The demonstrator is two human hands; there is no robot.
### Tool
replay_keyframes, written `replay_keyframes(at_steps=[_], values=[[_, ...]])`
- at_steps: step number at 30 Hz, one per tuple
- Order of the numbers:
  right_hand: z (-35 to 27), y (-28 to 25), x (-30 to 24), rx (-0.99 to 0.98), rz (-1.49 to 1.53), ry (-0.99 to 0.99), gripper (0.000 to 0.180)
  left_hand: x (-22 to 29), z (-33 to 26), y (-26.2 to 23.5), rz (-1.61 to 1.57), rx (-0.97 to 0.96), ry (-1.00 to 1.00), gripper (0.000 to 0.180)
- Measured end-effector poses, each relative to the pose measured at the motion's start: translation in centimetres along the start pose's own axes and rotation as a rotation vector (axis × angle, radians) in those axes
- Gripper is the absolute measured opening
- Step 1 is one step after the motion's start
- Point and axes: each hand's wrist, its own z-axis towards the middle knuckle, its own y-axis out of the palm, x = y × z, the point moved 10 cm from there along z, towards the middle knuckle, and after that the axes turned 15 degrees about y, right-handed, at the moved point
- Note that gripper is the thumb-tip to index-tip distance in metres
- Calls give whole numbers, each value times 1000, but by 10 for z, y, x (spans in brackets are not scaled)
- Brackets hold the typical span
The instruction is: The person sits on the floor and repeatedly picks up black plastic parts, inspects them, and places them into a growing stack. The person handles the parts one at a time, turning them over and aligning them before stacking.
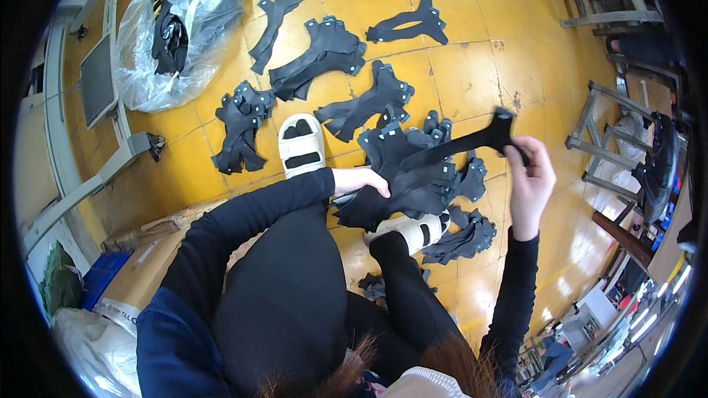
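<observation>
Sorting looks well along: several stacks of flat black cut leather pieces [324, 55] lie on the far yellow tiled floor [472, 66], while a near heap [413, 177] remains. The right hand [529, 184] pinches one long black strip [464, 141] aloft; the left hand [359, 179] presses closed on the heap.

Two white open-toed sandals [300, 144] are showing on the yellow floor. One clear plastic bag [177, 37] is lying there, with about eight heaps of black cut leather pieces [324, 55].
</observation>
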Motion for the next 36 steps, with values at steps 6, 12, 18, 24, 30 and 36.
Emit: replay_keyframes(at_steps=[6,12,18,24,30,36], values=[[18,-32,20,117,226,160,19,-6,-1,-2,21,1,-38,24],[25,-13,30,42,150,188,26,-6,2,5,-3,-54,-36,25],[28,-14,40,46,233,228,27,-14,6,-6,54,-25,14,28],[26,-17,41,14,267,262,26,-14,2,1,0,-23,-49,33],[24,-19,41,31,221,252,26,-13,1,4,61,-72,-61,26],[26,-19,49,32,199,273,25,-14,-1,7,101,-93,-68,26]])
